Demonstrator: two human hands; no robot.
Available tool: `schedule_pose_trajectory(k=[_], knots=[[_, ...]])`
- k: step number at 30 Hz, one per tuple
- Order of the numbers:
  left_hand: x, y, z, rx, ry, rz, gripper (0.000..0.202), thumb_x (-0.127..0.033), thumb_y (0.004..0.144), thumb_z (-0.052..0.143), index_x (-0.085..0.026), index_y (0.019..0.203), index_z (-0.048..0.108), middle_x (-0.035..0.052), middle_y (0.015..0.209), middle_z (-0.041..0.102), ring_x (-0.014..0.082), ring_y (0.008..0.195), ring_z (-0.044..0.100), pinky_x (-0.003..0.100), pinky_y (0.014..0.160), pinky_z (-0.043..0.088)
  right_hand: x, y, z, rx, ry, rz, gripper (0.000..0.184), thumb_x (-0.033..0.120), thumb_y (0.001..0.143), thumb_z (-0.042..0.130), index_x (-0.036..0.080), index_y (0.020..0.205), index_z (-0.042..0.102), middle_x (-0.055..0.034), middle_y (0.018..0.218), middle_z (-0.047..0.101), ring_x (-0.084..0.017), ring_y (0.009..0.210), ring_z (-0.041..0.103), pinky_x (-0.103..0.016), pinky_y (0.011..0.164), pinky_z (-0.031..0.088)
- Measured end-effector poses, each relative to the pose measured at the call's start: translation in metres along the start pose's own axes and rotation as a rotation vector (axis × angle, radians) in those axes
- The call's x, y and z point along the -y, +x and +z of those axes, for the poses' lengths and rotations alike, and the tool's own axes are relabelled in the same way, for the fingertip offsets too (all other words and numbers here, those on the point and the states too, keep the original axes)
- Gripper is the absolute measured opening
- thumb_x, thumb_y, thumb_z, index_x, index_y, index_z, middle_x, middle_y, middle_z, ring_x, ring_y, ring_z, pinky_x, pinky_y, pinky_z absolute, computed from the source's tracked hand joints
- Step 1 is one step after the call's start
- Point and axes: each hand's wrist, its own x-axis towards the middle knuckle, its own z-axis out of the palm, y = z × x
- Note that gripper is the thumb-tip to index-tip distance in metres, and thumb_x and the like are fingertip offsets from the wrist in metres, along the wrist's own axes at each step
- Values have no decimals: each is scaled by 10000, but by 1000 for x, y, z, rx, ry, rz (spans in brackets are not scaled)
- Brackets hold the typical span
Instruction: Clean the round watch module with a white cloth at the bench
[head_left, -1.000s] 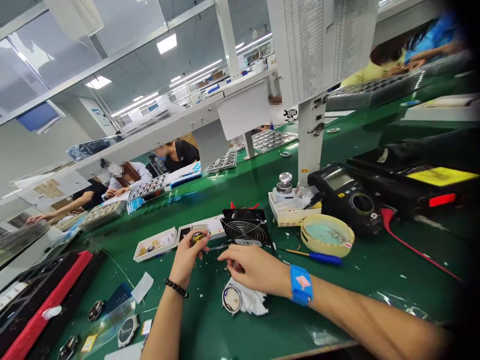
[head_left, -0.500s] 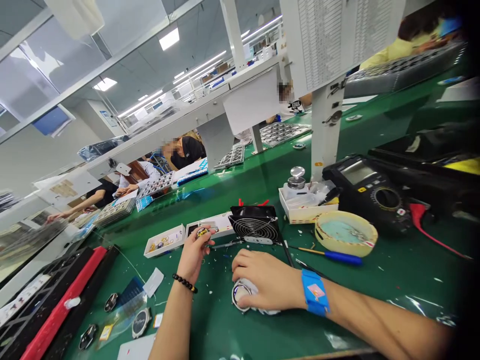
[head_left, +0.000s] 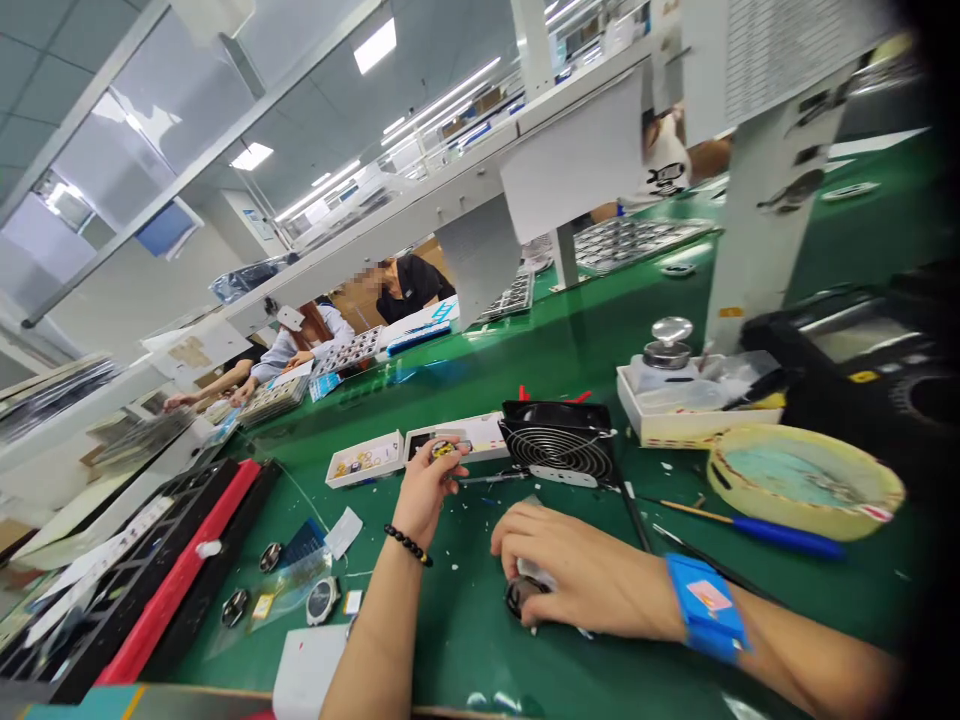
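Observation:
My left hand (head_left: 427,485) is raised over the green table (head_left: 480,640), its fingers pinched shut on a small round yellow and black part (head_left: 444,449). A black bead bracelet sits on that wrist. My right hand (head_left: 570,570) lies low on the table, fingers curled down over a round watch case (head_left: 523,596) that rests on a white cloth (head_left: 536,572). A blue wrist strap (head_left: 705,610) is on my right wrist. A small black fan (head_left: 559,442) stands just behind both hands.
White parts boxes (head_left: 365,460) lie behind my left hand. A round yellow dish (head_left: 802,480), a blue-handled screwdriver (head_left: 757,527) and a multimeter (head_left: 877,370) are to the right. Watch cases (head_left: 322,600) and black and red trays (head_left: 150,580) are at left. Other people work across the table (head_left: 405,285).
My right hand has dropped from near the left hand onto the watch case and cloth and now covers them. The left hand still holds the small part. The view has swung left.

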Motion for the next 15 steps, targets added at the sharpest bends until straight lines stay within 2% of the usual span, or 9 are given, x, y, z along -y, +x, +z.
schedule_pose_trajectory(k=[3, 7, 12, 15], knots=[[0, 0, -1, -4, -11, -3, 363, -257, 708, 772, -146, 1041, 677, 96, 1037, 705, 101, 679, 625, 160, 482, 389, -2, 0, 5, 34, 65, 37, 180, 99, 710, 706, 206, 827, 621, -9, 925, 669, -203, 906, 582, -313, 797, 447], [0, 2, -3, -2, -23, -5, 353, -253, 701, 766, -140, 1023, 676, 104, 1025, 712, 100, 661, 625, 161, 479, 391, -3, 2, 8, 42, 208, 123, 245, 67, 704, 548, 223, 871, 636, -5, 922, 704, -182, 858, 637, -285, 761, 464], [2, 2, -4, 13, -26, -1, 353, -240, 702, 750, -141, 1031, 670, 108, 1027, 723, 105, 665, 628, 167, 485, 389, 0, 7, 0, -40, 467, 258, 63, 260, 843, 571, 225, 883, 605, -33, 1048, 716, -207, 1009, 656, -292, 871, 495], [2, 2, -4, 19, -28, -2, 338, -227, 704, 732, -137, 1021, 660, 115, 1005, 735, 110, 650, 626, 177, 487, 384, -4, 10, 0, -115, 553, 323, 204, 428, 875, 595, 226, 865, 575, -41, 994, 712, -228, 975, 655, -303, 849, 507]])
